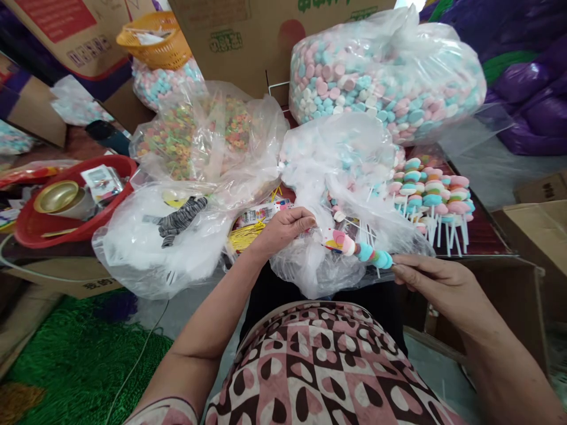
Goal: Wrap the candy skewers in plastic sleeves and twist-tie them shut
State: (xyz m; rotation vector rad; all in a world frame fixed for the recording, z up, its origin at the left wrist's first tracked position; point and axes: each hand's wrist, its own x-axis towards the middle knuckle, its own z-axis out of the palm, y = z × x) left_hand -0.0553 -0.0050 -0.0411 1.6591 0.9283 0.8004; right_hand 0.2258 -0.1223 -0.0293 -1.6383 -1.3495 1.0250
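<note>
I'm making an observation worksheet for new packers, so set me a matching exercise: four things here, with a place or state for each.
1. Candy skewer
2. Orange basket
3. Red basin
4. Yellow twist ties

A. Holds a gold-coloured bowl
B. Lying beside the left hand
C. End gripped by the right hand
D. Atop a marshmallow bag

Pairs: 1-C, 2-D, 3-A, 4-B

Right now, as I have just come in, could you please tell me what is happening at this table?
A person holds a marshmallow skewer low over the table's front edge: the right hand grips one end, and the left hand appears to pinch the printed wrapper at the other. More marshmallow skewers are grouped at the table's right, their white sticks toward the person. Behind stands a large clear bag of loose marshmallows.
</note>
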